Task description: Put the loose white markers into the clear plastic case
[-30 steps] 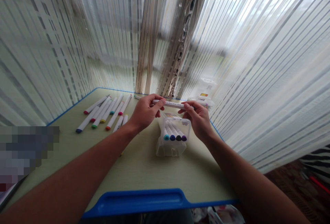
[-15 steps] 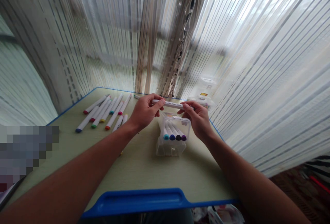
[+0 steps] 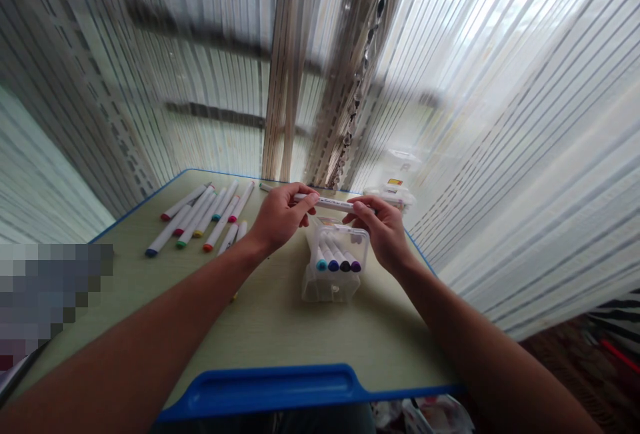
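Left hand, right hand: fingers pinched on pen, toward table's far edge. Slack grip could drop it onto box.

Left hand is totally bare, right hand same deal. Bare left forearm and right forearm too, kinda slim right behind each hand and chunkier further back. Well below the hands there's some dark bluish legwear, too shadowy to say what kind.
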`<state>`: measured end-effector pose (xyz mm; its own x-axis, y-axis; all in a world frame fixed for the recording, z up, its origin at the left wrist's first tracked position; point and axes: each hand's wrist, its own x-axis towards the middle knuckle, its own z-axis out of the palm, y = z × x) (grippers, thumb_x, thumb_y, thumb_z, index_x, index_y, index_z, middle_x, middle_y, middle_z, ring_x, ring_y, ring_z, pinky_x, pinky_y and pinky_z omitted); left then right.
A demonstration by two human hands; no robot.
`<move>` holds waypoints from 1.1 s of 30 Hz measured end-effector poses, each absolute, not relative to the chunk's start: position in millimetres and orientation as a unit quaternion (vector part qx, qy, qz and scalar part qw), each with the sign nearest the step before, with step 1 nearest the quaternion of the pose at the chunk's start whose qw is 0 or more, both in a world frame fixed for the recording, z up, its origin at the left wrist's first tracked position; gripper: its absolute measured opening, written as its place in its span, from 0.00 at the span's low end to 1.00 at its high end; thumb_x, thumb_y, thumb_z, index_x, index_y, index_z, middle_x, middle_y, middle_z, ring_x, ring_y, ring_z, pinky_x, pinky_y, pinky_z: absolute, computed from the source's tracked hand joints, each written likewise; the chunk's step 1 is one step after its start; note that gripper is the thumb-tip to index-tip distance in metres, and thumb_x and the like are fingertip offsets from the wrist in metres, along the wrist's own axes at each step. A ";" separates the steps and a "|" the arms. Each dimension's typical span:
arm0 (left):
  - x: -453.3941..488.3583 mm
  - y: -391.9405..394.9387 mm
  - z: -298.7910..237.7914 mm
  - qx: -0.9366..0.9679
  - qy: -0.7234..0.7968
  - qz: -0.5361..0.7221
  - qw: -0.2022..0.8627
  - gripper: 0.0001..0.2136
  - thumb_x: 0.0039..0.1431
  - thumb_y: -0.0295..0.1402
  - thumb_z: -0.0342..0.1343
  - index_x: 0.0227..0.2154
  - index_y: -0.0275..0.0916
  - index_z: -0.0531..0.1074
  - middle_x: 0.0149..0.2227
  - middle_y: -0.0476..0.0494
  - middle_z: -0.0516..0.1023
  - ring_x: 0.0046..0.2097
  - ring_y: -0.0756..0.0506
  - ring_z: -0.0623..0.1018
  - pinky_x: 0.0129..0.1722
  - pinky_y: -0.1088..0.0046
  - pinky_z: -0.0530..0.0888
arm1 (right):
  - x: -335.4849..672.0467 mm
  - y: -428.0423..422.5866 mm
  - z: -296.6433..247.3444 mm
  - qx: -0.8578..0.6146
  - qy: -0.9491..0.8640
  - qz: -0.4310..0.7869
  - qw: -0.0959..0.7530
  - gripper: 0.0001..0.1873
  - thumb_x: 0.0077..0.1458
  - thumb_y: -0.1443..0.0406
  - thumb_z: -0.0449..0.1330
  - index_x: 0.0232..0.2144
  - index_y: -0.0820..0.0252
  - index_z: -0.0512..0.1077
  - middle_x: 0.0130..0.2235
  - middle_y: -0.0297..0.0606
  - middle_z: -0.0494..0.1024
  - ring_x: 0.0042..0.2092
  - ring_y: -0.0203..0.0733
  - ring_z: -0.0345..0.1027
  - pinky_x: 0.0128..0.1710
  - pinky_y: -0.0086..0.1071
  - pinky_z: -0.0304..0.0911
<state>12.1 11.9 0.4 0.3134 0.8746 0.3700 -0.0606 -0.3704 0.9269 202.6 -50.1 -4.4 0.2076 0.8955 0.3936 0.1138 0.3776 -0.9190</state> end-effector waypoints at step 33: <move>11.6 11.8 0.6 0.662 0.310 0.490 0.474 0.10 0.57 0.37 0.60 0.33 0.33 0.76 0.24 0.47 0.76 0.21 0.52 0.72 0.21 0.77 0.69 | 201.3 -52.5 -2.4 -0.457 -0.558 0.307 0.621 0.16 0.53 0.53 0.67 0.33 0.61 0.77 0.24 0.35 0.79 0.19 0.32 0.64 0.16 0.26 0.59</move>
